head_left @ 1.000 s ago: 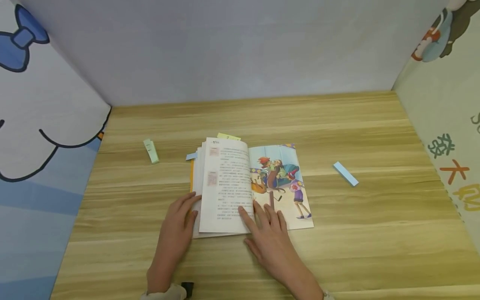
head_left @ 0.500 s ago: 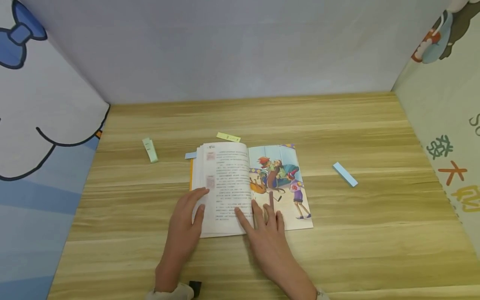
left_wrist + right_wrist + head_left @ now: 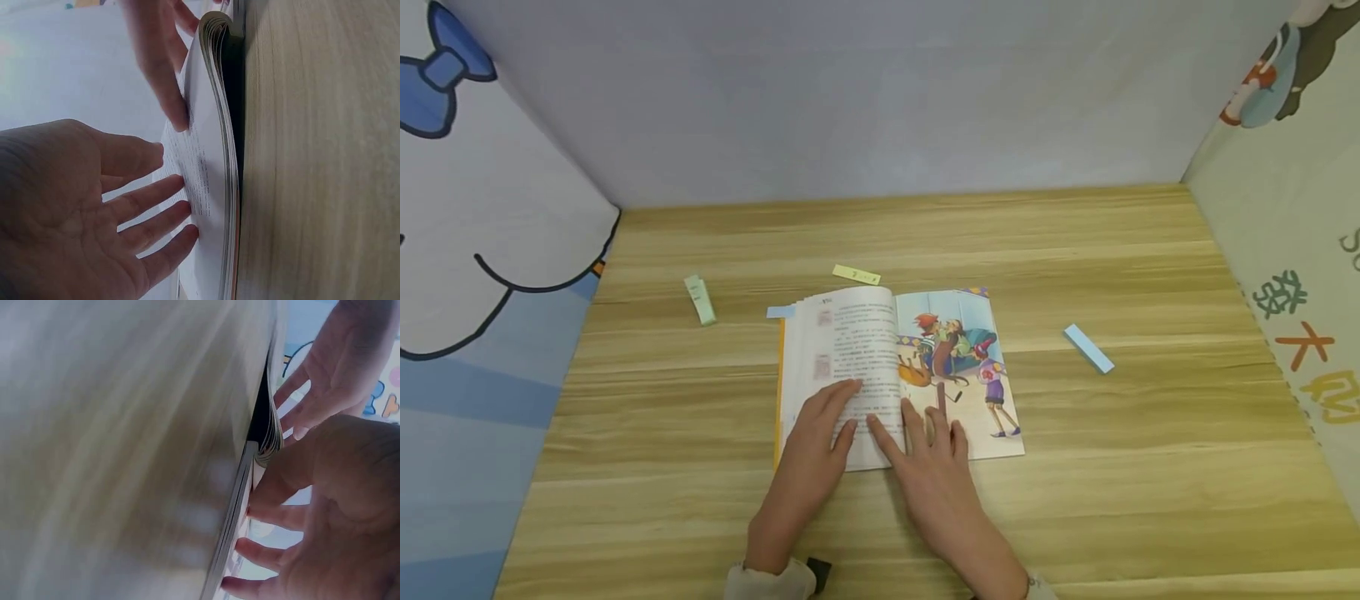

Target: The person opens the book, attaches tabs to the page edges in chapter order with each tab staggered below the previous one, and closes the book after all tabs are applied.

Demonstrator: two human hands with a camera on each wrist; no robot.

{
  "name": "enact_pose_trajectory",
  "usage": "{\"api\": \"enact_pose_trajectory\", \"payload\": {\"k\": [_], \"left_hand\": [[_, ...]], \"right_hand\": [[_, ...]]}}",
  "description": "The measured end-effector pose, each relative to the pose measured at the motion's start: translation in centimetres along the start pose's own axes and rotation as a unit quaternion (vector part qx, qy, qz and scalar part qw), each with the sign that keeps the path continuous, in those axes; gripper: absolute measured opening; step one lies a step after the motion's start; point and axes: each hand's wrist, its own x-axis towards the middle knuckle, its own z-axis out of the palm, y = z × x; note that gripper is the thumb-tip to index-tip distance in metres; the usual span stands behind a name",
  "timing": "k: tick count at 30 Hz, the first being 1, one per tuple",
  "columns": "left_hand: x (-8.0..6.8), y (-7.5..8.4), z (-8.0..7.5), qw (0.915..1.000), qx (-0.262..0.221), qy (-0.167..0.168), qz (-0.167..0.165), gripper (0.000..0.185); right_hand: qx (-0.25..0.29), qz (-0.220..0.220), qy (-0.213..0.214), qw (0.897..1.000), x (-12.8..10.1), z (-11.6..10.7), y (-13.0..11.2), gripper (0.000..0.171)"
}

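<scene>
An open book lies on the table, with a printed text page on the left and a coloured illustration on the right. My left hand rests its fingertips on the lower part of the text page, fingers loosely extended. Close beside it, my right hand presses near the spine with spread fingers; its index finger is on the text page and the others lie on the picture page. In the left wrist view the left hand touches the curved page. The right wrist view shows the right hand at the book's lower edge.
A yellow sticky strip lies just beyond the book's top edge. A blue tab sticks out at its upper left. Pale green strips lie to the left, a light blue strip to the right. Printed walls surround the table.
My left hand has moved right, from the book's left edge onto the text page. The left pages have settled flatter, uncovering the whole yellow strip. My right hand stays near the spine.
</scene>
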Motion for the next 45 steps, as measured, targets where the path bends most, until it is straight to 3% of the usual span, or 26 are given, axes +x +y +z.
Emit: {"api": "enact_pose_trajectory", "payload": {"k": [4,9,14,21,30,37,45], "left_hand": [[0.1,0.3,0.4,0.9993,0.033,-0.011,0.014,0.059],[-0.2,0.9,1.1,0.9949,0.094,-0.031,0.02,0.07],[-0.4,1.4,1.8,0.9859,0.16,-0.034,0.036,0.073],[-0.8,1.6,2.0,0.9779,0.205,-0.024,0.033,0.07],[-0.8,1.9,1.8,0.9759,0.217,-0.018,0.01,0.069],[-0.9,2.9,1.5,0.9747,0.219,-0.028,-0.038,0.068],[-1.0,3.4,1.5,0.9735,0.221,-0.032,-0.051,0.065]], "right_hand": [[0.069,0.027,0.002,0.997,0.0,-0.4,0.6,0.075],[0.155,0.102,0.052,0.981,-0.1,-0.8,1.9,0.062],[0.178,0.191,0.078,0.962,-0.2,-0.9,3.4,0.052],[0.17,0.285,0.037,0.942,-0.4,-1.3,5.7,0.061],[0.173,0.328,-0.001,0.929,-0.8,-2.0,6.9,0.076],[0.171,0.328,0.014,0.929,-0.9,-2.0,6.8,0.074],[0.162,0.333,0.021,0.929,-0.9,-2.2,6.6,0.074]]}}
